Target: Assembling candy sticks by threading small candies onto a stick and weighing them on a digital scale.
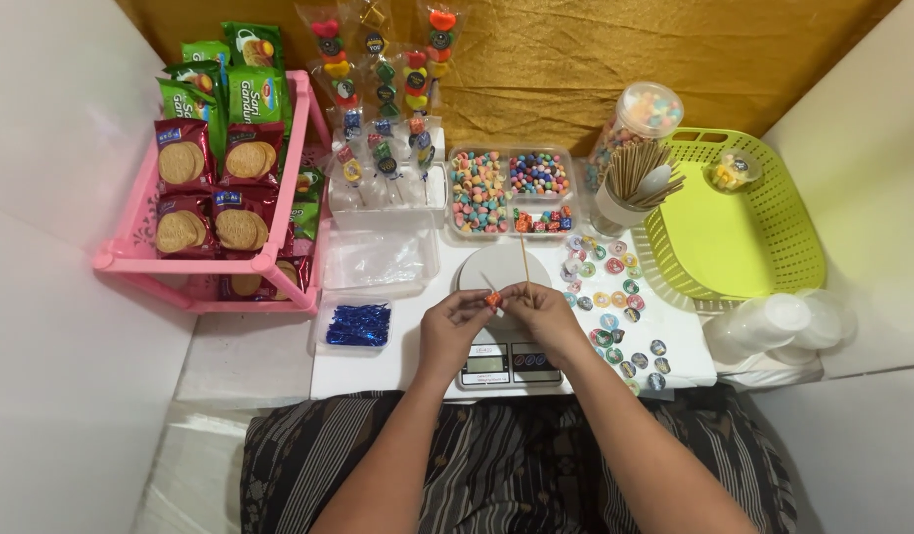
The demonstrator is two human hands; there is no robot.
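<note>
My left hand (455,321) and my right hand (541,309) meet over a white kitchen scale (503,348). Between the fingertips sits a small orange candy (492,299). My right hand pinches a thin wooden skewer (524,262) that points up and away, with the candy at its lower end. My left hand's fingers grip the candy. Behind the scale stands a clear divided tray (511,190) full of coloured candies.
A pink rack (279,259) of biscuit packets stands at left, a tray of blue twist ties (358,324) beside the scale. A cup of skewers (630,188), a candy jar (643,114), round stickers (615,307), a green basket (743,213) and clear lids (783,321) lie at right. Wrapped candy skewers (383,109) stand behind.
</note>
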